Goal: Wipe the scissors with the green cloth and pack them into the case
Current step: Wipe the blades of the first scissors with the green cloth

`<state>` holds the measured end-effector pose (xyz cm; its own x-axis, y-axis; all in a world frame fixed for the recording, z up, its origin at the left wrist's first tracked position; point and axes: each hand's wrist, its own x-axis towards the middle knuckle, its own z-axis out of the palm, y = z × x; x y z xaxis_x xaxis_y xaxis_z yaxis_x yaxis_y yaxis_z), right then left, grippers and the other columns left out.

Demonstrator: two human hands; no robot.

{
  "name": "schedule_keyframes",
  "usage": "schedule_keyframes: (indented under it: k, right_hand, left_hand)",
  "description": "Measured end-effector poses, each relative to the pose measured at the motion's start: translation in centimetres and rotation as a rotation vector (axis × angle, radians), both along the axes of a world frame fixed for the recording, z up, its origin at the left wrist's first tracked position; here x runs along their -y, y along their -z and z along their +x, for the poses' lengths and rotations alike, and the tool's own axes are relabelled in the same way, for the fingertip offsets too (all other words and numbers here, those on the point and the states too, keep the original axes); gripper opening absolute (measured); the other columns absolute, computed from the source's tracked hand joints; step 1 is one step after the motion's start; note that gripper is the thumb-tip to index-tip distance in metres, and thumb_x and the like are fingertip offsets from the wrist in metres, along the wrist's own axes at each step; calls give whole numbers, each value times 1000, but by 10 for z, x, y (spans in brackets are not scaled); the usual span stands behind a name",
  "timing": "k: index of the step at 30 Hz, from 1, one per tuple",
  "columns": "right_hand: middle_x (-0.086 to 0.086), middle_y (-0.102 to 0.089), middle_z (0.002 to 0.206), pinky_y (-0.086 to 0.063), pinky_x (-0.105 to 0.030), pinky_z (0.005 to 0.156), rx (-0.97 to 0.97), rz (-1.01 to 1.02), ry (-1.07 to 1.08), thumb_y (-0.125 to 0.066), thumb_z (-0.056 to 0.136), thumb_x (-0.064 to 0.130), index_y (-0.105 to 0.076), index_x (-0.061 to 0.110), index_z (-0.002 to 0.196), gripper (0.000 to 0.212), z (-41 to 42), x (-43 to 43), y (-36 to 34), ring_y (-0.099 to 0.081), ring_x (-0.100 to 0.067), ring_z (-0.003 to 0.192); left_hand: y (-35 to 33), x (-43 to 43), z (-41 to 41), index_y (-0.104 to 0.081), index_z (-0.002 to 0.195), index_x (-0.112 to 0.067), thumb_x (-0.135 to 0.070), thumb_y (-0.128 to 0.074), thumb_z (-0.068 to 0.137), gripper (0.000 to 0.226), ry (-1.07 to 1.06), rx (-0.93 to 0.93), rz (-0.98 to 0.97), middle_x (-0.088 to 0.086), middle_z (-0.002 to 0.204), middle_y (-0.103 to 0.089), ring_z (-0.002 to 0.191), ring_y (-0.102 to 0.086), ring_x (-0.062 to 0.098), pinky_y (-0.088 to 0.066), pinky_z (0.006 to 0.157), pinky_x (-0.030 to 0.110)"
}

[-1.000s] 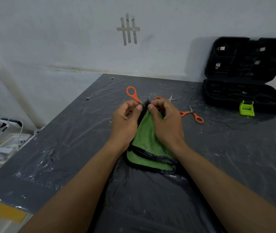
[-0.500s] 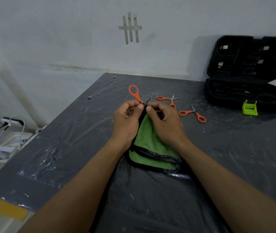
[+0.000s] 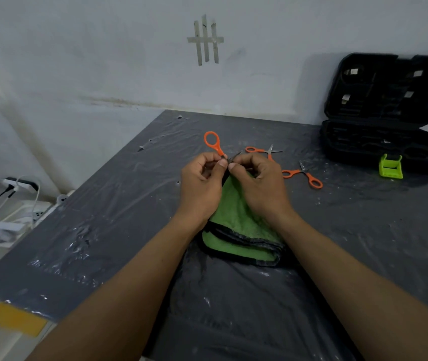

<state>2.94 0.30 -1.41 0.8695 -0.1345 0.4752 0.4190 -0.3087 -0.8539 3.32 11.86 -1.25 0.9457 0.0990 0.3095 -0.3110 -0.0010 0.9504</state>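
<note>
Held scissors [image 3: 212, 142]: center of frame, lifted off the table, between both hands. One orange loop sticks out toward upper left, above the knuckles. Shank slants down-right into the fingertips. Thin blade tip pokes out toward upper right. Pivot hidden by thumbs, so can't tell how far the blades are spread.

Left hand [image 3: 201, 181]: fingers curled, thumb + forefinger pinch the shank just below the loop. Wrist cocked up, forearm enters from lower left.

Right hand [image 3: 258, 183]: fingers curled, thumb tip nearly meets the left thumb at the blade base. It grips the top of the green cloth [image 3: 239, 225], which is bunched under the palm. Can't tell if cloth sits btwn pads and blade. Forearm enters from lower right.

Cloth hangs down from the hands; its folded lower edge w/ dark trim rests on the black plastic sheet [image 3: 103, 230].

Two more orange scissors lie flat: one [image 3: 263, 151] just behind the right hand, tips pointing right; another [image 3: 302, 174] right of that hand.

Black case [image 3: 384, 142]: upper right of frame, open, lid leaning on the wall. Lime clip [image 3: 390, 166] sits at its front edge.

Tape strips [image 3: 205, 40] on wall, top center.
</note>
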Motion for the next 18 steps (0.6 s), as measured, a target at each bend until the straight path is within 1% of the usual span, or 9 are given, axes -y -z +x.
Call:
schedule_keyframes:
  k: [1,3,5,8,11,14,18]
  right_hand:
    - [10,-65,75,-45,-14,64,-18,16,14,-65,87,12,-67,13,79,8,1,0,1,-56,4,68]
    - [12,-64,72,-44,-15,60,-64,48,53,-65,87,14,-67,20,76,12,3,1,3,-54,5,62]
    - [12,-64,72,-44,-15,59,-89,90,70,-65,88,17,-67,23,76,13,3,3,5,-53,4,61]
    - [9,-69,82,-49,-16,68,-76,99,44,-66,89,20,-69,19,88,3,0,5,6,-62,1,74]
    - [6,-70,92,-50,-15,78,-34,12,36,-67,89,22,-70,16,96,10,-2,3,8,-64,-1,87]
    - [3,-70,96,-47,-11,79,7,-74,51,-67,88,22,-70,12,99,15,-3,0,8,-63,-2,91]
    - [7,-69,93,-51,-21,82,-12,-91,40,-66,89,21,-68,13,97,12,-4,-2,6,-63,-1,90]
  left_hand:
    - [0,0,0,-63,82,-20,-9,-58,92,15,-18,-7,-9,2,83,-68,75,-62,8,-53,73,27]
    - [0,0,1,-62,84,-18,-8,-57,92,14,-44,-24,-59,2,79,-66,69,-62,3,-50,66,19]
    - [-1,0,2,-62,86,-14,-5,-56,92,13,-48,-35,-106,5,79,-65,65,-63,0,-48,61,14]
    - [-2,-2,4,-61,87,-12,-4,-55,92,11,-60,-39,-109,9,82,-65,63,-62,-1,-49,63,15]
    - [-1,-4,5,-61,83,-17,-6,-56,92,14,-71,-17,-44,4,80,-67,67,-63,-1,-50,67,19]
    - [1,-3,3,-61,77,-22,-9,-59,90,19,-73,16,21,-5,77,-66,66,-58,-3,-47,66,17]
    - [2,-2,1,-61,77,-26,-11,-60,90,20,-76,14,21,-6,77,-66,68,-59,1,-47,67,19]
